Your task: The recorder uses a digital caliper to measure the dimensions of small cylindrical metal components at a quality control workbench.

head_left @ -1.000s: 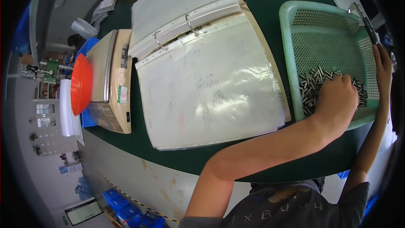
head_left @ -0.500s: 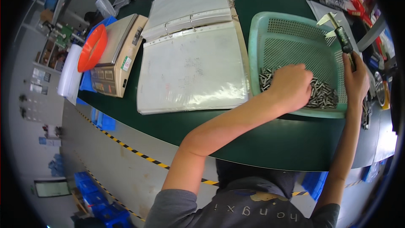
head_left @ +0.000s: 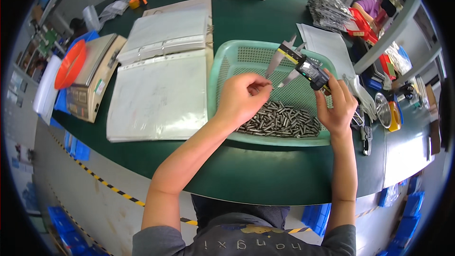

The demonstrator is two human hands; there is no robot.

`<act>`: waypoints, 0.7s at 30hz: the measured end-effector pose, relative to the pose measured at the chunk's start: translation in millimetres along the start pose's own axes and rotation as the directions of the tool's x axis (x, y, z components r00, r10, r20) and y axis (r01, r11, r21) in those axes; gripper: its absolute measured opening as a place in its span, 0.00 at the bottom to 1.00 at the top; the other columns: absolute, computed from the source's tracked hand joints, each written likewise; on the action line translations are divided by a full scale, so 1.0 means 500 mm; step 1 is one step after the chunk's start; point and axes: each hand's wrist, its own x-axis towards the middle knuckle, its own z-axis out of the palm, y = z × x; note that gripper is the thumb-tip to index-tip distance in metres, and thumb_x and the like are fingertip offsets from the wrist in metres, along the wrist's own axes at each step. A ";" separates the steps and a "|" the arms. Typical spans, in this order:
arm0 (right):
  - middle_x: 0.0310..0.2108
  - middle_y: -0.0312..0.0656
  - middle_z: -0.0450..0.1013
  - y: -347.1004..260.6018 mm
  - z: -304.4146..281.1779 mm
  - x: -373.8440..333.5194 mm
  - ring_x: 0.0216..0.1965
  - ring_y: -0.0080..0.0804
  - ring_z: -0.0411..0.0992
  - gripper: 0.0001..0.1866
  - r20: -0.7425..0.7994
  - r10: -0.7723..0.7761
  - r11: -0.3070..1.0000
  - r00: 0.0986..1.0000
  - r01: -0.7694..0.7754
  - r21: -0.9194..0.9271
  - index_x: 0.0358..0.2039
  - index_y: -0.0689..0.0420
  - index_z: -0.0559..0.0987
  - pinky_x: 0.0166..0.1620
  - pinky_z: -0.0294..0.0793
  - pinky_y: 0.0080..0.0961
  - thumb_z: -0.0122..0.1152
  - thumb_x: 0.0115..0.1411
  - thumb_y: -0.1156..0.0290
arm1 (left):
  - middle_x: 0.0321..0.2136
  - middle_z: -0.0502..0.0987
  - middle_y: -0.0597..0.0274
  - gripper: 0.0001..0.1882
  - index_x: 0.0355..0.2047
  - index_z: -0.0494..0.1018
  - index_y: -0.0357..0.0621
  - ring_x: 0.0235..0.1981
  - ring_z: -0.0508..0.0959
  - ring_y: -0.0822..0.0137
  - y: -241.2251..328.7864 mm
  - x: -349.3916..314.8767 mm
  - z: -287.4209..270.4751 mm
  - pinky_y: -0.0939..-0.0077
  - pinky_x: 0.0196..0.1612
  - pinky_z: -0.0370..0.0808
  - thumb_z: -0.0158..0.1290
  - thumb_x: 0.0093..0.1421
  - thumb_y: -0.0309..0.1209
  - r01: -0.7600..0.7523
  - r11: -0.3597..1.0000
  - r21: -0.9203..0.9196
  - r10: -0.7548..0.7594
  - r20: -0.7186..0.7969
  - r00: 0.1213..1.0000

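Note:
My right hand point(head_left: 337, 106) grips a digital caliper point(head_left: 310, 72) by its body, over the right side of the green plastic basket point(head_left: 222, 59). The caliper's jaws stand apart and point down to the left. Close to these jaws, my left hand point(head_left: 244, 97) is closed in a pinch above the basket. Whatever lies between its fingertips is too small to make out. Below both hands, a heap of short metal pins point(head_left: 284, 121) covers the near part of the basket floor.
Left of the basket lies an open ring binder point(head_left: 159, 95) with plastic sleeves. Farther left stand a weighing scale point(head_left: 90, 80) and an orange bowl point(head_left: 71, 64). Bagged parts point(head_left: 329, 9) sit at the back right, near another person point(head_left: 374, 7). A second caliper point(head_left: 366, 137) rests right of the basket.
My left hand has risen from the pins to the caliper's jaws. My right hand has brought the caliper over the basket and tilted it leftward. The view has shifted right.

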 end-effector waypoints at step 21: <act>0.17 0.36 0.66 0.005 -0.002 -0.003 0.14 0.27 0.65 0.23 -0.001 0.040 0.998 0.999 -0.040 0.039 0.39 0.63 0.77 0.18 0.64 0.20 0.67 0.38 0.74 | 0.28 0.74 0.63 0.05 0.32 0.76 0.34 0.25 0.72 0.77 0.016 -0.005 -0.007 0.83 0.30 0.68 0.54 0.54 0.21 -0.163 0.972 -0.171 0.164 -0.007 0.986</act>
